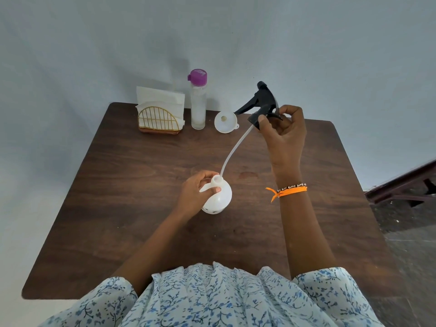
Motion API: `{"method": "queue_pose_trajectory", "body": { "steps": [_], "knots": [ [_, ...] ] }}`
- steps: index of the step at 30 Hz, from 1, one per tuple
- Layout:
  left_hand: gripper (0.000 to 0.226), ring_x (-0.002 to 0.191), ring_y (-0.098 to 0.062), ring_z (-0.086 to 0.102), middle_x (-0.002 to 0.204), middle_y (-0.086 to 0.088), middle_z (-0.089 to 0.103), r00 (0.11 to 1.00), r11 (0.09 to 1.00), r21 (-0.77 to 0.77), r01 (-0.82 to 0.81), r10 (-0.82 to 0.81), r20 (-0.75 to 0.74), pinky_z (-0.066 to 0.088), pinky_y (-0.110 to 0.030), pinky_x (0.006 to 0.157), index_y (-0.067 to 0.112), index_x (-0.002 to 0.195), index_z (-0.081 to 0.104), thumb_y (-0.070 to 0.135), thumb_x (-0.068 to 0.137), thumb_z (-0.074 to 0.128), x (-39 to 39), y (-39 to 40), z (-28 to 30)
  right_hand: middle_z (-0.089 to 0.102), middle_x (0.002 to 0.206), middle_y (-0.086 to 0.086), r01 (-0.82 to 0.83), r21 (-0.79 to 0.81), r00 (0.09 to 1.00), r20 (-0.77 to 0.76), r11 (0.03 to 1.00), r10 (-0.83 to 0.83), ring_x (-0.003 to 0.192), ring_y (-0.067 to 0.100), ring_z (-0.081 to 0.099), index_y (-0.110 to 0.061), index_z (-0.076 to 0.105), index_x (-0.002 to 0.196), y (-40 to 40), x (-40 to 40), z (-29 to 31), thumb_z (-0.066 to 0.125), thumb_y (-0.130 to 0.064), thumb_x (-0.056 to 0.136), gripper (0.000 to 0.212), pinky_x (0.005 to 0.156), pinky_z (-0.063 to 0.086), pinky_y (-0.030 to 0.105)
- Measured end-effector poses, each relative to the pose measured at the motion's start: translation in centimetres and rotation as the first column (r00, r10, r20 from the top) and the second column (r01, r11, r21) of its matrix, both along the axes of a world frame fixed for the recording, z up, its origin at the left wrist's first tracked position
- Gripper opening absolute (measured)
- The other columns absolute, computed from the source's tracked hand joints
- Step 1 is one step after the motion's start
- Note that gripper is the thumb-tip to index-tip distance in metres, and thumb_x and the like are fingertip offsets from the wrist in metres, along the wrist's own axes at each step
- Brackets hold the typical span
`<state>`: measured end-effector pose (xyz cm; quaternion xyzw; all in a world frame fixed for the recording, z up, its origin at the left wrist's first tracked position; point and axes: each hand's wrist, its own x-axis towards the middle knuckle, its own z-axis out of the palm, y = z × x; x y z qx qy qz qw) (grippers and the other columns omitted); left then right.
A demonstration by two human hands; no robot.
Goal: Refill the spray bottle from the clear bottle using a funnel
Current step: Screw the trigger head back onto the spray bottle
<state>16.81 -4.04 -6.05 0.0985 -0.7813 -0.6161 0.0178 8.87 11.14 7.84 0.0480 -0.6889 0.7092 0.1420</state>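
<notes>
We count one white spray bottle [218, 197], one black trigger head [263, 102], one white funnel [225, 122], one clear bottle [198, 107] with a purple cap [198, 77], one napkin holder [157, 119], all on or above one dark wooden table [132, 190]

Our left hand [195, 192] wraps the spray bottle, fingers curled behind its body and the thumb across the front just below the open neck [217, 180], and the bottle stands on the table under that hand

Our right hand [284, 135] is up above the table, fingers and thumb pinching the collar of the trigger head, nozzle pointing away from us, lever swinging out to the hand's left

From that collar one pale dip tube [232, 152] curves down towards the left hand, and its lower end sits right at the neck rim; whether the tip is inside the opening or just beside it we can't make out

Much of the spray bottle's far side is covered by our left fingers, and the small dark marks near its base are too tiny to read

Beyond the right hand, a little to its left, the funnel lies wide mouth up; the trigger lever overlaps its edge in our view

Further left stands the clear bottle, upright and capped, then the gold wire napkin holder stuffed with white napkins [160, 97]

An orange thread and a bead bracelet [289, 188] ring our right wrist, and floral sleeves [212, 298] fill the near edge
</notes>
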Motion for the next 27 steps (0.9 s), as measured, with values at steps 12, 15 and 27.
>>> {"method": "queue_pose_trajectory", "body": {
  "steps": [12, 15, 27],
  "knots": [
    [0.033, 0.094, 0.001, 0.058, 0.100, 0.024, 0.060, 1.000, 1.000, -0.025, 0.002, -0.002, 0.017, 0.042, -0.008, 0.071, 0.037, 0.099, 0.057, 0.017, 0.077, 0.073, 0.0, 0.1, 0.2, 0.064, 0.077, 0.004, -0.053, -0.017, 0.998, -0.028, 0.998, 0.052, 0.072, 0.011, 0.063, -0.010, 0.045, 0.091, -0.3, -0.6, -0.1, 0.066, -0.003, 0.076, 0.026, 0.073, 0.053, 0.027],
    [0.033, 0.093, 0.001, 0.057, 0.099, 0.021, 0.060, 1.000, 1.000, -0.016, 0.002, -0.001, 0.023, 0.042, -0.007, 0.070, 0.034, 0.100, 0.058, 0.016, 0.077, 0.073, 0.0, 0.1, 0.4, 0.063, 0.088, 0.014, -0.117, 0.012, 0.993, 0.018, 0.993, 0.117, 0.081, 0.018, 0.064, -0.009, 0.046, 0.093, -0.2, -0.3, -1.5, 0.067, -0.002, 0.075, 0.028, 0.081, 0.056, 0.042],
    [0.033, 0.104, -0.011, 0.055, 0.111, 0.012, 0.059, 0.999, 0.999, -0.052, 0.016, -0.014, 0.048, 0.044, -0.016, 0.073, 0.032, 0.107, 0.056, 0.019, 0.080, 0.070, 0.0, -0.1, -0.3, 0.066, 0.099, 0.009, -0.335, 0.250, 0.938, 0.183, 0.908, 0.296, 0.092, 0.018, 0.066, -0.028, 0.044, 0.088, -0.9, 2.5, -7.1, 0.073, -0.003, 0.073, 0.041, 0.080, 0.053, 0.023]
  ]
}}
